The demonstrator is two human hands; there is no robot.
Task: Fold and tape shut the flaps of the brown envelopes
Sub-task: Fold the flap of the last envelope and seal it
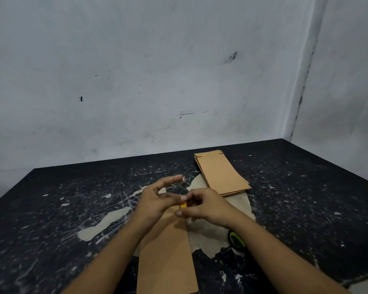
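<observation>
Right hand [202,205] pinches a small yellow piece [183,205] at its fingertips; what it is cannot be told. Left hand [157,198] meets it, fingers loosely curled, its grip unclear. Beneath both lies a brown envelope [168,257]. Envelope stack [221,172] sits beyond; green-cored tape roll [236,240] beside the right wrist. Black worktop [51,209], scratched, paint-patched; grey scuffed walls.

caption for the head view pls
Both hands pinch a yellow piece above a brown envelope, near an envelope stack.
</observation>
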